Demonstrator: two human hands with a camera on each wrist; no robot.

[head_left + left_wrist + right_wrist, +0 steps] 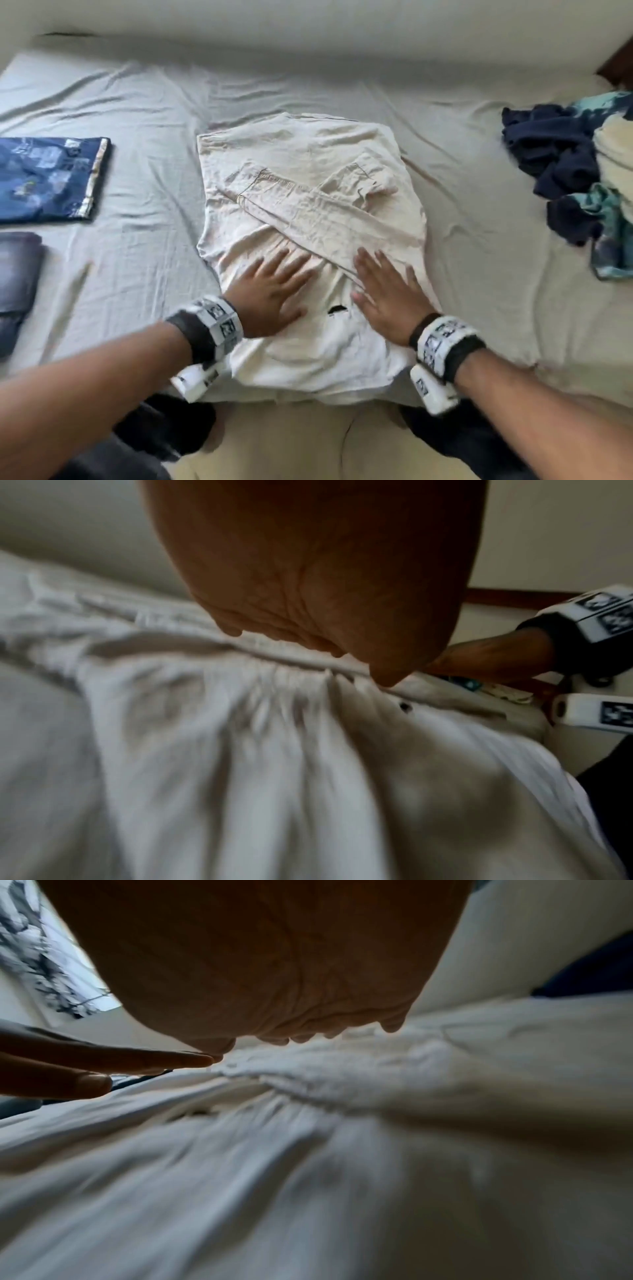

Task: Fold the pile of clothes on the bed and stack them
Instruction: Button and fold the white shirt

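Observation:
A cream shirt point(308, 205) lies on the bed in front of me, its sleeves folded across its middle. My left hand point(270, 291) lies flat on the shirt's near part, fingers straight and spread. My right hand point(387, 291) presses flat beside it, a little to the right. In the left wrist view the palm point(308, 574) hovers over gathered cream cloth point(240, 737). The right wrist view shows the right palm point(257, 961) over the same blurred cloth point(308, 1150), with the left hand's fingers point(103, 1058) at the left edge.
A folded blue patterned garment point(51, 178) and a folded dark denim piece point(17, 277) lie at the left. A loose pile of navy, teal and cream clothes point(582, 178) sits at the right. The grey bedsheet point(462, 205) surrounds the shirt; a wall runs behind.

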